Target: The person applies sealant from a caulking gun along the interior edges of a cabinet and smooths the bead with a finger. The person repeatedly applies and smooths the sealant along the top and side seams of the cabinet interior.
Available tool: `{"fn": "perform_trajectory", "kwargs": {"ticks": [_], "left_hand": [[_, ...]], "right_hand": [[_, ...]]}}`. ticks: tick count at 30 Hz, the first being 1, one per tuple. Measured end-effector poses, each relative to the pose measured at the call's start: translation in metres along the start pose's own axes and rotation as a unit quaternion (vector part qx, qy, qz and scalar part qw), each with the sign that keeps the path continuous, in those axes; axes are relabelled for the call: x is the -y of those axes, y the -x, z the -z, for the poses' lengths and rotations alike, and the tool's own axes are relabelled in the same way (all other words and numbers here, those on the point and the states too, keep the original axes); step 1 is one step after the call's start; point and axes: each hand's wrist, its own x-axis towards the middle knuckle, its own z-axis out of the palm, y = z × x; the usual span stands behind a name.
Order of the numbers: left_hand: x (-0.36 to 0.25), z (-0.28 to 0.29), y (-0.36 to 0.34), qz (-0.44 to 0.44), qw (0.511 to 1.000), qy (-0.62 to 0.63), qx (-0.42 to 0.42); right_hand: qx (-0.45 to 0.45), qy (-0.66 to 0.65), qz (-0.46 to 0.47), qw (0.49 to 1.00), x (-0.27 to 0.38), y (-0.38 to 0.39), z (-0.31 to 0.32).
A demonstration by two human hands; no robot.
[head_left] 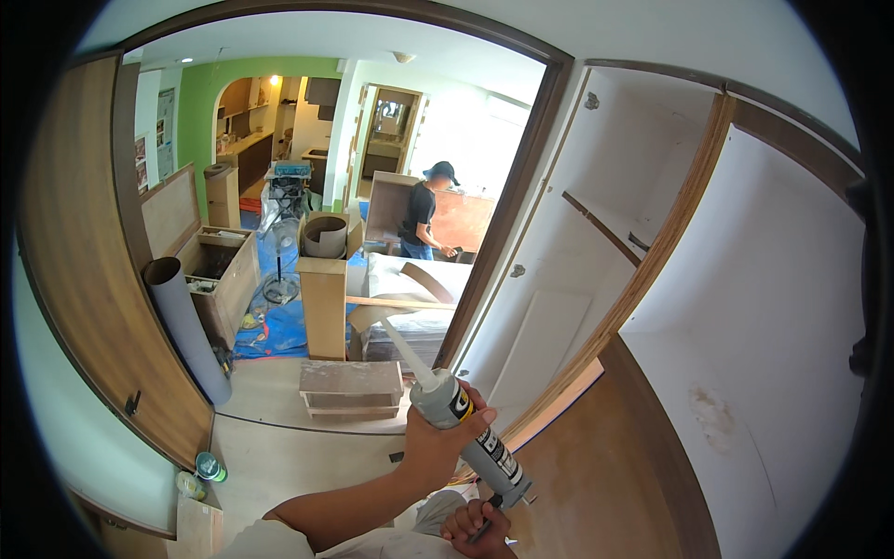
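Observation:
A grey sealant cartridge (491, 451) with a long pale nozzle (407, 352) lies tilted in a caulking gun (521, 494), nozzle pointing up and away to the left. My left hand (438, 449) wraps round the cartridge just behind the nozzle's base. Below the rear end, my right hand (478, 528) is closed round the gun's dark handle, most of which its fingers hide. To the right of both hands stands an open built-in wardrobe (792, 307) with white inner walls and a brown wooden edge.
A low wooden step stool (349, 389) stands ahead in the doorway. At left are a brown door (112, 252), a grey roll (186, 326) and an open wooden chest (223, 289). Farther off, a person in a cap (424, 214) works beside a wrapped mattress (410, 340).

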Motion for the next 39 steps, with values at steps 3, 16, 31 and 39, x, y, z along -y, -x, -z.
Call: {"fn": "perform_trajectory", "kwargs": {"ticks": [3, 16, 31, 39], "left_hand": [[0.003, -0.002, 0.0, 0.008, 0.999, 0.041, -0.01], [-0.013, 0.004, 0.026, 0.023, 0.965, -0.149, 0.215], [-0.005, -0.007, 0.045, 0.006, 0.935, -0.253, 0.247], [-0.01, -0.003, 0.04, 0.112, 0.919, -0.255, 0.279]], "right_hand": [[-0.034, 0.032, -0.007, 0.999, 0.006, 0.001, -0.008], [-0.038, 0.572, 0.352, 0.74, 0.097, -0.03, -0.217], [0.021, 0.506, 0.399, 0.765, 0.09, -0.086, -0.27], [0.007, 0.491, 0.377, 0.785, 0.097, -0.088, -0.265]]}}
